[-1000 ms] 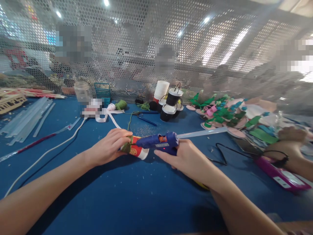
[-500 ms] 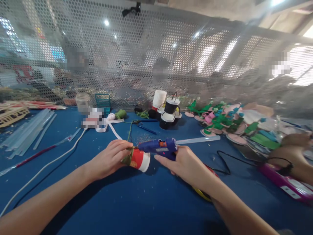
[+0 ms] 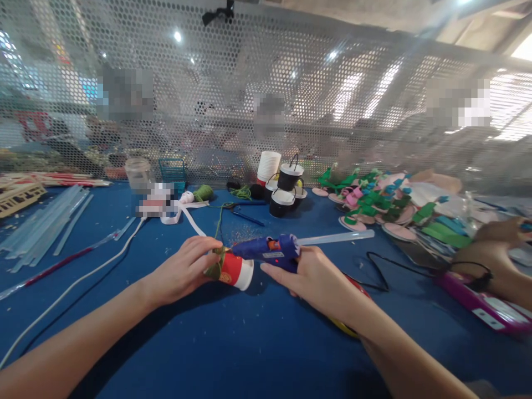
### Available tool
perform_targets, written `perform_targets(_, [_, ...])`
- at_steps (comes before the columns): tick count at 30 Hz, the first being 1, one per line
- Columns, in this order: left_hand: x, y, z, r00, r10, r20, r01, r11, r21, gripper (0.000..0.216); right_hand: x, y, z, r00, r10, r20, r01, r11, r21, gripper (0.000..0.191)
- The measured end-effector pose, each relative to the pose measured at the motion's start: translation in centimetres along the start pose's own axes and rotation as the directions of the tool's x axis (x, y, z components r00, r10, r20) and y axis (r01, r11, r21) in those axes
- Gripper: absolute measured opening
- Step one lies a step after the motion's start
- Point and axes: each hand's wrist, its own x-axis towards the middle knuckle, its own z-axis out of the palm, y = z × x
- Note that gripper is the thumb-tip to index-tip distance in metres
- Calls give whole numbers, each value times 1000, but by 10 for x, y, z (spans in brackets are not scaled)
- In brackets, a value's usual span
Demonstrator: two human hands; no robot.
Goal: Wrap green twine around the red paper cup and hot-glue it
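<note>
My left hand (image 3: 187,269) is closed round a red and white paper cup (image 3: 233,270) that lies on its side on the blue table (image 3: 233,354), its base end partly wrapped in green cord. My right hand (image 3: 316,274) grips a blue hot glue gun (image 3: 270,249) with a clear glue stick (image 3: 336,238) sticking out behind. The gun's nozzle points left and touches the cup near the green cord. A green cord (image 3: 219,216) runs from the cup back toward a green cord ball (image 3: 203,192).
Clear glue sticks (image 3: 39,224) lie at the far left, a white cable (image 3: 78,282) crosses the table. Black and white cups (image 3: 285,188) stand at the back, foam cut-outs (image 3: 386,202) at the right. Another person's hand (image 3: 494,255) rests by a pink case (image 3: 482,307). A mesh screen (image 3: 266,100) closes the back.
The cup and both hands have stayed nearly in place; the glue gun's nozzle has shifted slightly along the cup's wrapped end. The view has tilted up a little.
</note>
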Motion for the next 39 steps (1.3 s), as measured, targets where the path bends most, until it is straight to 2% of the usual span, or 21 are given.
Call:
perform_targets(6, [0,0,0,1000,-12,3,12,1000,-2,29,-3,-4,-1,1000,-21,-15,21,999,-31,19])
perform_targets(11, [0,0,0,1000,-21,8,21,1000,-11,30,-5,-4,-3,996,-77,38,79,995,-53,19])
perform_targets(17, [0,-2,3,1000,-15,15,16,1000,-27,31,-8,-3,-3,998,-54,24,57,985,-166,21])
perform_targets(22, [-4,-4,10,998,-48,-29,47,998,-51,28,-10,-4,-1,998,-53,26,58,977,-207,21])
perform_targets(33, [-3,-5,7,999,-51,9,51,997,-59,31,-15,-1,-1,988,-148,42,153,960,-235,16])
perform_targets(39, [-5,-4,10,998,-66,0,66,995,-78,31,-14,-2,-1,992,-122,23,125,965,-229,18])
